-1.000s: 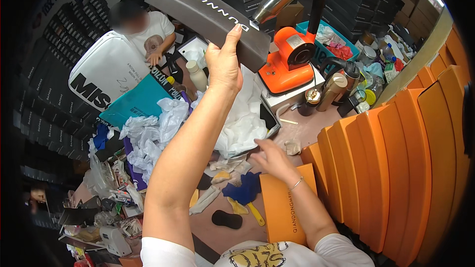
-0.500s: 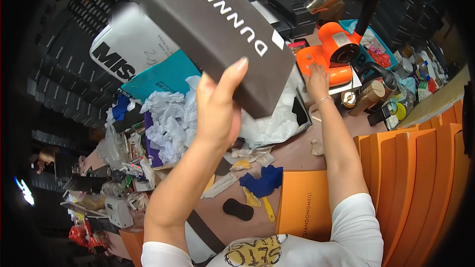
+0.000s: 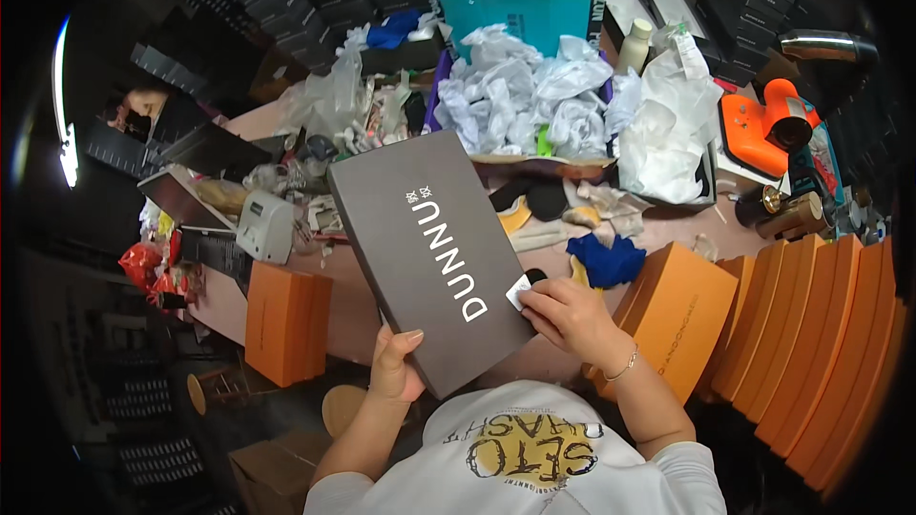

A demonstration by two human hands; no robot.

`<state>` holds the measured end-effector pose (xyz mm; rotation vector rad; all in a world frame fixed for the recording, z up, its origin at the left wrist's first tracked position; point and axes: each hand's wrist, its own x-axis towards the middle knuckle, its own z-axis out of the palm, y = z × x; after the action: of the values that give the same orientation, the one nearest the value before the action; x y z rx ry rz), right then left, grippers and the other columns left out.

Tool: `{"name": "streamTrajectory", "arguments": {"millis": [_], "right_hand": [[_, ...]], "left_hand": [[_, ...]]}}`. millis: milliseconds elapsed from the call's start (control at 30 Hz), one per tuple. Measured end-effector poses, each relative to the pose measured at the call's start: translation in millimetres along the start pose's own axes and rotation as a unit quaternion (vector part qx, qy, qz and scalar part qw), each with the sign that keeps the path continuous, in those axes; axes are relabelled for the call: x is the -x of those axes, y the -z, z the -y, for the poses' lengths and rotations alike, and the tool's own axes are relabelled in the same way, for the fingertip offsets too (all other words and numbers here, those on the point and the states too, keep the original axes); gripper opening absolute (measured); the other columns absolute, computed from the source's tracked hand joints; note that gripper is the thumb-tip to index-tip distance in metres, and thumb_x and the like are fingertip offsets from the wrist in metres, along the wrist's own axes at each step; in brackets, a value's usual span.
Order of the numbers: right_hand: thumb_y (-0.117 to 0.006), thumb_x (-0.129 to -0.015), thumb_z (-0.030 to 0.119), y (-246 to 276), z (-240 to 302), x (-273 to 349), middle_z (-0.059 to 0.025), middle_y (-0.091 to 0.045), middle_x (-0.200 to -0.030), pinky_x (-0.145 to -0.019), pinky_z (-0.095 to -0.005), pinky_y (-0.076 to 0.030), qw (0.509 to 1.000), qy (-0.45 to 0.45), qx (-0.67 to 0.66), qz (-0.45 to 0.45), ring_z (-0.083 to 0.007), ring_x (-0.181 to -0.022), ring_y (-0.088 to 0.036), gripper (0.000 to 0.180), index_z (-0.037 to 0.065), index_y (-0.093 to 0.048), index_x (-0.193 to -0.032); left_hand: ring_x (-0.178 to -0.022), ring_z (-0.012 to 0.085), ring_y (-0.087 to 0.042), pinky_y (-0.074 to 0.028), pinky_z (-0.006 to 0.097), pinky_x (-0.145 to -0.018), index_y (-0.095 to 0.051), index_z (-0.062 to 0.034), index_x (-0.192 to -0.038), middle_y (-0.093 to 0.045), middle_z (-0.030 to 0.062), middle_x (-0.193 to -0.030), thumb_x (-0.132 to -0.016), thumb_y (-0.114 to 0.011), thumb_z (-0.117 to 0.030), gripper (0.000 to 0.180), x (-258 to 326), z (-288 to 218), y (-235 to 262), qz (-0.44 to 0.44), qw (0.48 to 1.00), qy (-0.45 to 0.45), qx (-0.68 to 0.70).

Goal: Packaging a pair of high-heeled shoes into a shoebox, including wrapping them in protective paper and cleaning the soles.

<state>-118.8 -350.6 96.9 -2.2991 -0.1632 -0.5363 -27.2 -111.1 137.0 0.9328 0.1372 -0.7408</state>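
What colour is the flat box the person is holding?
Dark grey-brown with white lettering; the flat box shows best in the head view.

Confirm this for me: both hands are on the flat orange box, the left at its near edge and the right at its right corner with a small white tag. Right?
Not quite: the box is dark grey, not orange, as the head view shows. The left hand grips the near edge of the flat dark grey box, and the right hand is at its right corner with a small white tag. The orange boxes lie beside it on the table.
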Motion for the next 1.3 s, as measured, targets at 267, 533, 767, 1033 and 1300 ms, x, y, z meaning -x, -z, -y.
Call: {"name": "streamTrajectory", "arguments": {"millis": [267,533,767,1033,1300], "right_hand": [[-0.066,-0.075,0.008,-136.0,88.2,56.3,-0.0077,-0.062,-0.089,-0.067,-0.0347,-0.05,0.989,-0.019,0.028,0.146,-0.0247,-0.08,-0.061,0.02,0.006,-0.064,-0.095],[-0.061,-0.073,0.005,-219.2,122.4,62.1,-0.0088,-0.059,-0.084,-0.068,-0.0385,-0.049,0.985,-0.013,0.012,0.17,-0.0274,-0.078,-0.06,0.016,0.005,-0.062,-0.089],[-0.064,-0.077,0.008,-214.0,134.7,50.3,-0.0084,-0.059,-0.083,-0.065,-0.0371,-0.05,0.99,-0.043,0.011,0.13,-0.0254,-0.079,-0.06,0.012,0.004,-0.062,-0.088],[-0.062,-0.08,0.005,-191.7,121.9,38.7,-0.0095,-0.057,-0.082,-0.064,-0.0354,-0.05,0.97,-0.005,0.069,0.234,-0.0274,-0.073,-0.058,0.007,0.004,-0.059,-0.086],[-0.054,-0.089,0.009,-194.5,95.2,85.4,-0.0062,-0.054,-0.079,-0.061,-0.0246,-0.042,0.9,-0.365,-0.23,0.062,-0.0119,-0.067,-0.049,0.008,0.0,-0.053,-0.09]], "left_hand": [[-0.106,0.0225,-0.057,-0.047,0.038,-0.093,-0.05,-0.0003,-0.121,-0.057,0.0115,-0.115,-0.079,-0.057,-0.008,0.043,91.5,-1.9,148.1,-0.068,0.995,0.072,0.027],[-0.114,0.0276,-0.053,-0.042,0.044,-0.1,-0.043,-0.0012,-0.128,-0.053,0.0146,-0.122,-0.075,-0.063,-0.022,0.061,120.0,1.9,245.2,-0.114,0.979,0.144,0.089],[-0.113,0.0265,-0.054,-0.043,0.042,-0.099,-0.045,-0.0006,-0.125,-0.054,0.0138,-0.119,-0.076,-0.063,-0.02,0.056,117.9,-2.7,245.2,-0.109,0.978,0.131,0.118],[-0.107,0.0239,-0.056,-0.046,0.04,-0.094,-0.053,0.0003,-0.116,-0.057,0.0123,-0.114,-0.078,-0.06,-0.013,0.041,114.2,-4.7,210.7,-0.115,0.979,0.124,0.117],[-0.107,0.0252,-0.056,-0.045,0.041,-0.096,-0.05,0.0006,-0.118,-0.056,0.013,-0.115,-0.077,-0.058,-0.012,0.044,118.5,11.8,201.7,-0.128,0.971,0.145,0.143]]}}
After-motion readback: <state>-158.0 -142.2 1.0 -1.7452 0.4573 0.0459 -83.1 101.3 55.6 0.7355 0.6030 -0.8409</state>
